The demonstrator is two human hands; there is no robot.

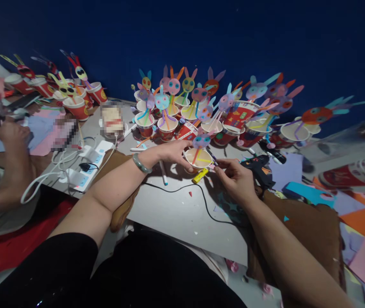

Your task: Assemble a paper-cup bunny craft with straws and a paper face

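Note:
My left hand [179, 153] curls around the side of a paper cup [198, 164], steadying it on the table. Out of the cup rises a paper rabbit head [201, 141] in blue and purple, with orange and yellow strips inside the cup. At the cup's right side my right hand [235, 177] is closed, thumb and fingertips pinching a small pink piece [212, 167] by the rim. A dark pen [213, 156] lies right behind these fingertips. Just in front of the cup is a yellow cylinder [200, 176].
Several cups with paper rabbits [167, 124] crowd the back. A black glue gun [259, 169] lies right, its cable crossing the table. Left are a power strip [89, 171] and a co-worker's hand [14, 130] with scissors. Coloured paper [313, 194] and stacked cups [355, 173] are at right.

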